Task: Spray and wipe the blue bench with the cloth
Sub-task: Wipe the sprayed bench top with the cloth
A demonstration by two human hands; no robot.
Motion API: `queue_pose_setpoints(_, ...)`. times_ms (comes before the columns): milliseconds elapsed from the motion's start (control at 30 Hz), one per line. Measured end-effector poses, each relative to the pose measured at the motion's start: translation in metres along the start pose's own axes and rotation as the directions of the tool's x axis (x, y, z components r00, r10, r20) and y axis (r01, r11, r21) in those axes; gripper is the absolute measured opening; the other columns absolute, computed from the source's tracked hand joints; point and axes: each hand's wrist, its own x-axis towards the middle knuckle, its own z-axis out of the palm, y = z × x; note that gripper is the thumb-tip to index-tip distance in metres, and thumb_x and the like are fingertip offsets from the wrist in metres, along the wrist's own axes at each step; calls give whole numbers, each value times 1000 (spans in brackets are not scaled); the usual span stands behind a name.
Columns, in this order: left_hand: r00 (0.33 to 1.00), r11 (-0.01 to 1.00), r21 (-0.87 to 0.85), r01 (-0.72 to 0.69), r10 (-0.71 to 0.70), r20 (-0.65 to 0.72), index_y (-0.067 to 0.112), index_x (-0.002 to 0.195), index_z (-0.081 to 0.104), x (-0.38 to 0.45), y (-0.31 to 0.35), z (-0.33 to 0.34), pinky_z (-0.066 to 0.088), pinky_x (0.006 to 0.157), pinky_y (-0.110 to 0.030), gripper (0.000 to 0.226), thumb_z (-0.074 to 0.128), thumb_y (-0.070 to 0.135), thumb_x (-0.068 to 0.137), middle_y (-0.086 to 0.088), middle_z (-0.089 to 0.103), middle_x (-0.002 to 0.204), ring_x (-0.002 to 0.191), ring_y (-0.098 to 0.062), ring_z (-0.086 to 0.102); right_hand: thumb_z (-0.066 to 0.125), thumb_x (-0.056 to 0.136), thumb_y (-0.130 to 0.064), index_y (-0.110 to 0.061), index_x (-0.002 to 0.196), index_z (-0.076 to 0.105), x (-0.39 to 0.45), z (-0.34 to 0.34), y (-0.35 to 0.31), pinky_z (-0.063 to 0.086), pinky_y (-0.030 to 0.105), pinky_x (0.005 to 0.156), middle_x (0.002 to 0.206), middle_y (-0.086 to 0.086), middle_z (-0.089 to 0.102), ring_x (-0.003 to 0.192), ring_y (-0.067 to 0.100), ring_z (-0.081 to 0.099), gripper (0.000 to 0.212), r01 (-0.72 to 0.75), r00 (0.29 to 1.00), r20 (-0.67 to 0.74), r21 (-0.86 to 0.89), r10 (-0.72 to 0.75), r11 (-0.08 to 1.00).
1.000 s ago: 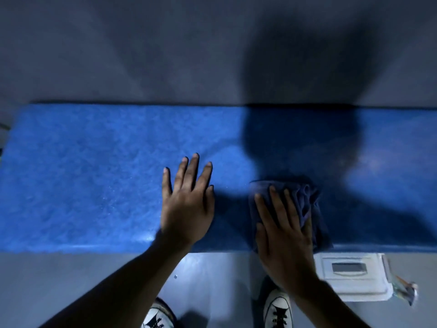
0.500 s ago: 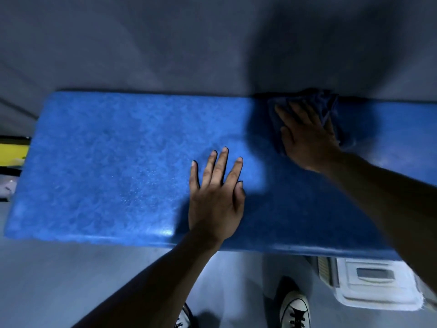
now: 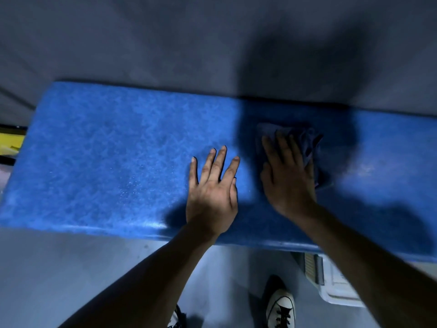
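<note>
Fingers (image 3: 282, 147) of the right hand (image 3: 287, 176) lie straight & close together, pressing flat on a crumpled dark blue cloth (image 3: 307, 140); no curl round it. Cloth sits on the long mottled blue bench (image 3: 106, 150), right of centre, approx mid-depth btw front and back edges, inside a dark shadow patch. It bunches up past the fingertips & out to the hand's right side. Left hand (image 3: 212, 195) rests palm-down on the bench top just beside the right one, not touching it, fingers straight and slightly spread, holding nothing. Small pale specks show on the bench surface left of the left hand. Below the bench front edge: grey floor (image 3: 71, 268), a white lace-up sneaker (image 3: 281, 308) w/ dark laces, and a white plastic box (image 3: 338, 285) partly under the bench at right. A yellow object (image 3: 10, 140) pokes in at the left edge.
</note>
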Motion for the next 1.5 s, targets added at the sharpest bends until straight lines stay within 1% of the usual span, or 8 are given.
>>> queue_pose_setpoints(133, 1000, 1000, -10, -2, 2, 0, 25, 152, 47, 0, -2, 2, 18, 124, -59, 48, 39, 28, 105, -4, 32, 167, 156, -23, 26, 35, 94, -39, -34, 160, 23, -67, 11, -31, 20, 59, 121, 171, -2, 12, 158, 24, 11, 67, -18, 999, 28, 16, 18, 1000)
queue_pose_setpoints(233, 1000, 1000, -31, 5, -5, 21, 23, 151, 49, 1, -3, -1, 19, 123, -60, 47, 39, 26, 105, -5, 33, 166, 155, -24, 28, 40, 93, -38, -32, 158, 30, -105, 19, -56, 22, 60, 120, 170, 0, 18, 157, 24, 14, 66, -38, 999, 9, 69, 38, 997)
queue_pose_setpoints(467, 994, 987, -159, 1, 16, 109, 18, 150, 48, 3, -25, -27, 14, 127, -54, 50, 36, 29, 103, -7, 32, 167, 156, -25, 27, 41, 93, -39, -33, 159, 27, -120, 23, -77, 27, 60, 118, 170, -1, 18, 157, 21, 13, 68, -103, 994, 31, 42, 102, 994)
queue_pose_setpoints(633, 999, 1000, 25, -6, 5, 42, 16, 152, 46, -2, -76, -34, 19, 125, -57, 51, 40, 33, 104, -9, 32, 166, 155, -27, 29, 37, 92, -39, -32, 160, 26, -115, 24, -80, 25, 59, 118, 170, -2, 20, 157, 23, 14, 69, -102, 995, 19, -3, 102, 995)
queue_pose_setpoints(833, 996, 990, 133, -36, 24, 90, 18, 158, 37, -4, -76, -25, 17, 125, -57, 55, 36, 35, 105, -8, 24, 169, 158, -25, 21, 31, 93, -39, -32, 160, 25, -65, 23, -71, 20, 61, 121, 170, -1, 18, 157, 25, 12, 67, -17, 998, 66, -15, 18, 1000)
queue_pose_setpoints(1133, 992, 990, 141, -21, 3, 130, 20, 158, 36, -4, -75, -29, 14, 126, -56, 56, 35, 37, 105, -6, 23, 170, 158, -24, 20, 25, 92, -45, -42, 158, 21, 62, 6, -69, 18, 61, 120, 169, -8, 13, 157, 20, 8, 65, 67, 995, 66, 68, -72, 995)
queue_pose_setpoints(1267, 993, 992, 129, -15, 0, 117, 20, 157, 37, -5, -75, -27, 14, 126, -56, 56, 36, 37, 104, -6, 25, 169, 158, -23, 21, 30, 99, -42, -45, 158, 13, 115, -4, -66, 15, 63, 118, 168, -9, 10, 154, 24, 10, 61, 109, 982, 139, 113, -124, 988)
queue_pose_setpoints(1500, 992, 997, 81, -8, -3, 125, 20, 158, 37, -5, -75, -27, 13, 127, -55, 55, 34, 35, 105, -5, 23, 170, 158, -23, 19, 29, 96, -42, -44, 157, 16, 115, -1, -68, 10, 73, 117, 167, -8, 15, 152, 29, 15, 63, 136, 987, 75, 55, -140, 989)
